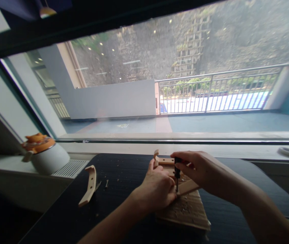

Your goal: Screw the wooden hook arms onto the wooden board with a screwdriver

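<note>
My right hand [194, 166] is closed around the black handle of a screwdriver [177, 169], which stands upright with its shaft pointing down. The tip meets a flat wooden piece [189, 187] close to my left fingers. My left hand [158, 186] presses down on the wooden parts with its fingers bent; what lies under them is mostly hidden. Behind the hands is a curved wooden piece [165, 160] with dark holes. Beneath everything is a worn, ragged-edged board [185, 217]. A second curved wooden piece [90, 186] with two holes lies apart on the left, beside a few screws [106, 183].
The black table [124, 169] stands against a window sill [114, 148]. A white container with an orange animal-shaped lid [46, 154] sits on the sill at left, near a vent grille [69, 168]. A tape roll [287, 151] lies on the right sill.
</note>
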Demonstrator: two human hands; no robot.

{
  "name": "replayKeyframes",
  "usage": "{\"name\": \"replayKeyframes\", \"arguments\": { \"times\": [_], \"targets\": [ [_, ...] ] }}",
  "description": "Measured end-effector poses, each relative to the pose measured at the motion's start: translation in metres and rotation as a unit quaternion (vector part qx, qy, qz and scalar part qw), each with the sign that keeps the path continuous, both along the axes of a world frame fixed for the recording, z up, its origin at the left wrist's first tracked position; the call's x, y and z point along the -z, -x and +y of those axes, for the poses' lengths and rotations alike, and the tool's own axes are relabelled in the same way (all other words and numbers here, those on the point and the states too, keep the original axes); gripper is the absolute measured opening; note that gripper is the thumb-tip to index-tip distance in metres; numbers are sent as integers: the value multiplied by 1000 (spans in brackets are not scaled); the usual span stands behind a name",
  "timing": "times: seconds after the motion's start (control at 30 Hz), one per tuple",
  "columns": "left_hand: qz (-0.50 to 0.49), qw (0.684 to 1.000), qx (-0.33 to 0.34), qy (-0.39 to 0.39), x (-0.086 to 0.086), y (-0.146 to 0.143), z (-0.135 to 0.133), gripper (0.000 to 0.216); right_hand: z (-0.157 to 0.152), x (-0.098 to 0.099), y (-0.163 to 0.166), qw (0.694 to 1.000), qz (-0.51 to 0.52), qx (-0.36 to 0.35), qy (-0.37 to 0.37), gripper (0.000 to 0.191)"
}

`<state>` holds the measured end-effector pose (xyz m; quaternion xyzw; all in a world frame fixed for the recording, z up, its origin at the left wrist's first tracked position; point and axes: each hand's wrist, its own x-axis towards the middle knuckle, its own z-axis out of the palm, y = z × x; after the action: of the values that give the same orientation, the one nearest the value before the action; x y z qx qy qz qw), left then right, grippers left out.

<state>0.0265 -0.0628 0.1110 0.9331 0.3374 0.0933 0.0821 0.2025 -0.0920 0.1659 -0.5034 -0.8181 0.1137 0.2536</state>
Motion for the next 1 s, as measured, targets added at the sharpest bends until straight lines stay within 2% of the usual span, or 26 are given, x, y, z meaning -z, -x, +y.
{"name": "replayKeyframes", "arguments": {
  "times": [0.2, 0.43, 1.0],
  "targets": [
    [-1, 1000, -1, -6, 2, 0, 0, 16, 1, 3, 1, 999, -6, 30, -15, 35],
    [-27, 1000, 7, -15, 5, 0, 1, 15, -6, 0, 7, 999, 24, -40, 15, 37],
    [14, 1000, -5, -18, 2, 0, -2, 19, 1, 2, 0, 1000, 10, 12, 7, 29]
  ]
}}
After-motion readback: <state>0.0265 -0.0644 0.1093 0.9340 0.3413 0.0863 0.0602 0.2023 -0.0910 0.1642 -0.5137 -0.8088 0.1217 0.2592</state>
